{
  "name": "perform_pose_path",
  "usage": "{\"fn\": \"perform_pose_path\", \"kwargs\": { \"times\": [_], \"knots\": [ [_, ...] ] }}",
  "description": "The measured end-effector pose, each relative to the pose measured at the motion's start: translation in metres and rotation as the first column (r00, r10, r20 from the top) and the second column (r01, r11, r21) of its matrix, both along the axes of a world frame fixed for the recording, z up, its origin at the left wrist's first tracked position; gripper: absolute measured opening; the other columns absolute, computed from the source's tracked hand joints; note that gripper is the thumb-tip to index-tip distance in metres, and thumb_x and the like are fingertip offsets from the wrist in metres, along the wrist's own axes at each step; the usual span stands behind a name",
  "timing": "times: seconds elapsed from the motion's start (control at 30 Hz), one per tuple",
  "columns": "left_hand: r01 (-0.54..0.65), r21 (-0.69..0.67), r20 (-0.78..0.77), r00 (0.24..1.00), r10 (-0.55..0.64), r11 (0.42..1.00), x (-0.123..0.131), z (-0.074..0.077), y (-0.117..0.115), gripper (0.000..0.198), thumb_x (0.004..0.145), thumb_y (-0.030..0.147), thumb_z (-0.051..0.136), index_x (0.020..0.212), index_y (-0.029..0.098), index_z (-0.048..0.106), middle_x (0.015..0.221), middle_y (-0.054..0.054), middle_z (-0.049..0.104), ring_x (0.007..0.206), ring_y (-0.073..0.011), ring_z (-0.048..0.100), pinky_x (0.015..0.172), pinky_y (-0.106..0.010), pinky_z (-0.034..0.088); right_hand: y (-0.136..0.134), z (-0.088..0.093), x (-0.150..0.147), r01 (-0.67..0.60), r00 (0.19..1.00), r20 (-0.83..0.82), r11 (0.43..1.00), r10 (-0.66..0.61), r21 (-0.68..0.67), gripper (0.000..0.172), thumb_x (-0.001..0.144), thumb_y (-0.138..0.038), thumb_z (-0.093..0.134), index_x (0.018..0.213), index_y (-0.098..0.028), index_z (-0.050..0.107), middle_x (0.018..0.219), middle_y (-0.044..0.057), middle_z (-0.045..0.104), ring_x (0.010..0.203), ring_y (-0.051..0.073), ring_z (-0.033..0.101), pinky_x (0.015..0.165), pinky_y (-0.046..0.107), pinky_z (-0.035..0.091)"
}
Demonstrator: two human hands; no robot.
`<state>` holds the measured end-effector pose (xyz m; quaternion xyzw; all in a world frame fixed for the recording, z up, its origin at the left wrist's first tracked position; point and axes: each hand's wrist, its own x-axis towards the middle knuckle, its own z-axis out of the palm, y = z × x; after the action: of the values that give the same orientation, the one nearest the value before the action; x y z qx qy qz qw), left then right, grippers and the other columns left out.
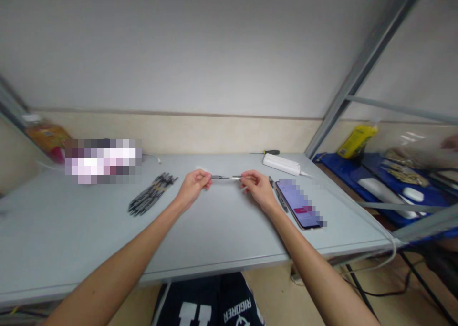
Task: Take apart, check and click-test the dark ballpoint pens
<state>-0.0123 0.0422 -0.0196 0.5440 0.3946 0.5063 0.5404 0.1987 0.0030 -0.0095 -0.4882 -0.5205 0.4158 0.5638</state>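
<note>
Over the middle of the desk, a slim pen [226, 177] lies level between my two hands. Its left part is a grey barrel, and a thinner shiny length runs to the right. My left hand [195, 185] pinches the grey end between thumb and fingers. At the other end, my right hand [258, 187] has its fingertips closed on the thin part; a small pale piece shows under these fingers, too blurred to name. To the left lies a banded bundle of grey pens [152, 194]. Another dark pen [279, 194] rests between my right hand and the phone.
A phone [298, 204] lies to the right on the desk [218, 235]. Behind it are a white power strip [281, 164] and a screwdriver [271, 152]. An orange bottle [48, 135] stands back left. Beyond the metal frame is a blue surface with a yellow packet [358, 141].
</note>
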Motion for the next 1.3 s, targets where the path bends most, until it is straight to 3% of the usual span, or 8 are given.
{"fn": "perform_pose_path", "kwargs": {
  "times": [0.2,0.47,0.93,1.3],
  "knots": [
    [0.004,-0.023,0.028,1.000,-0.004,1.000,0.001,-0.001,0.002,0.030,0.065,0.039,0.070,0.072,0.012,0.058,0.058,0.000,0.060,0.050,-0.0088,0.051,0.053,-0.024,0.038,0.004,-0.006,0.003,0.038,0.999,-0.005,0.993,-0.037,0.112,0.027,0.062,-0.029,0.068,0.085,-0.019,0.061,0.079,0.002,0.061,0.060,0.012,0.055,0.050,0.024,0.047],
    [0.006,-0.062,0.102,0.995,0.000,0.998,0.000,0.003,0.000,0.028,0.064,0.037,0.070,0.073,0.012,0.059,0.057,0.000,0.059,0.050,-0.0084,0.050,0.052,-0.024,0.038,0.004,-0.001,0.006,0.080,0.997,-0.009,0.991,-0.080,0.108,0.020,0.061,-0.026,0.067,0.079,-0.017,0.063,0.066,0.000,0.061,0.052,0.012,0.053,0.056,0.027,0.045],
    [-0.071,-0.060,0.153,0.985,0.079,0.996,0.000,0.007,-0.001,0.026,0.064,0.034,0.070,0.070,0.012,0.058,0.055,0.001,0.057,0.049,-0.0078,0.049,0.050,-0.023,0.036,0.009,-0.001,0.013,0.306,0.923,-0.265,0.950,-0.278,0.070,0.022,0.059,-0.026,0.066,0.080,-0.017,0.065,0.064,-0.001,0.057,0.058,0.012,0.051,0.056,0.027,0.045],
    [-0.080,-0.036,0.122,0.989,0.084,0.996,0.000,0.005,0.000,0.024,0.065,0.033,0.069,0.071,0.012,0.059,0.056,0.000,0.057,0.049,-0.0082,0.049,0.050,-0.023,0.036,0.008,0.001,0.011,0.302,0.924,-0.268,0.950,-0.273,0.074,0.020,0.059,-0.025,0.066,0.077,-0.017,0.065,0.062,-0.002,0.056,0.058,0.012,0.050,0.055,0.026,0.044]
  ]
}}
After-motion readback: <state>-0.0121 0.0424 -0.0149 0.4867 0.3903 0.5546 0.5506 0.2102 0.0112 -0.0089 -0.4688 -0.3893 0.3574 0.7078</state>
